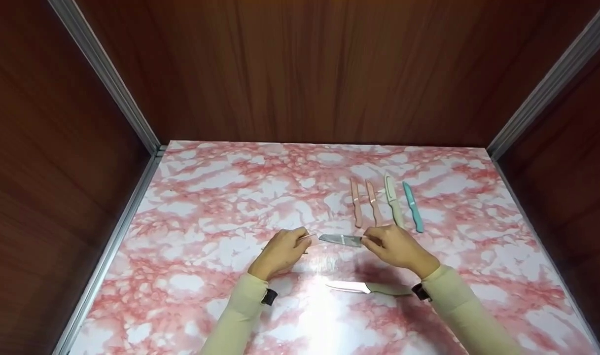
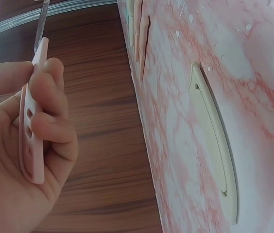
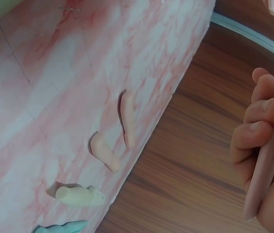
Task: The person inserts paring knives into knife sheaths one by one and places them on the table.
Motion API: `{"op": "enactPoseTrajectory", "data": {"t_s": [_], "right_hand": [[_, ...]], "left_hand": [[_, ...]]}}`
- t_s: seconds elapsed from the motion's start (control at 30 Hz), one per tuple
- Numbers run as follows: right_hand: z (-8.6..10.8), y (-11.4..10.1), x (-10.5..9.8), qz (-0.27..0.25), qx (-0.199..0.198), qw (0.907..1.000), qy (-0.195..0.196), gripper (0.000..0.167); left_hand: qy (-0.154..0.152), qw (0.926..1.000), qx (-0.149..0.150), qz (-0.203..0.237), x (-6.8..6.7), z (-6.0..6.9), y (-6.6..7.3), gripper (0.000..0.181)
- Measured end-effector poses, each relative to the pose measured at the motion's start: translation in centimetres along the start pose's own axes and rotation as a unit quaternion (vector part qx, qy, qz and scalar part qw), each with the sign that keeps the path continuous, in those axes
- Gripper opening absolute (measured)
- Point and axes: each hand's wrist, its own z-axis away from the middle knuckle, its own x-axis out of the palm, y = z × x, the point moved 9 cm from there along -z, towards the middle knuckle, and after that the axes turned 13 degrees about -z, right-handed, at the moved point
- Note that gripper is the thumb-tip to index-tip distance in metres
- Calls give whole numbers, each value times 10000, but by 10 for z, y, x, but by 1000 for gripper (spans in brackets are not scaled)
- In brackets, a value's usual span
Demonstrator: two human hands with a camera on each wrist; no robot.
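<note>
- Walls (image 1: 300, 74): brown wood-grain panels, joined at the corners by metal rails.
- Surface (image 1: 191, 231): flat, marbled in white and pinkish red, with a bright glare near the front.
- Sleeves (image 1: 470, 305): pale yellow-green cloth, both forearms slanting inward from the front.
- Row of knives (image 1: 389, 199): two pink, one pale green, one teal, side by side at the right, handles toward the person.
- Right hand (image 1: 393, 244): its grip is curled round the pink handle, wrist angled inward.
- Left hand (image 1: 282, 249): its grip pinches the pink sheath, fingers bent over it, facing the other hand.
- Green-handled knife (image 1: 371, 288): lies in front of the hands, metal blade pointing left, long axis nearly crosswise.
- Pink-handled knife (image 1: 341, 240): held between the hands, blade bare, shiny and tapered; its tip points left, long axis almost crosswise.
- Cream sheath (image 2: 212, 141): smooth, gently curved, with a long slit, flat on the surface.
- Pink sheath (image 2: 37, 160): slim, smooth, pierced by small holes; its end is near the blade's tip, roughly in line.
</note>
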Motion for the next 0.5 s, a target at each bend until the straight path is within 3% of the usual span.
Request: {"op": "enactPoseTrajectory", "data": {"t_s": [0.23,0.5], "right_hand": [[-2,-11,-1,-22,-643,9979,-92,20],[-3,-19,2,44,-975,9949,-246,22]], "left_hand": [[-206,9997,110,60,0,2,2,24],[-315,9994,156,-46,1,3,5,22]]}}
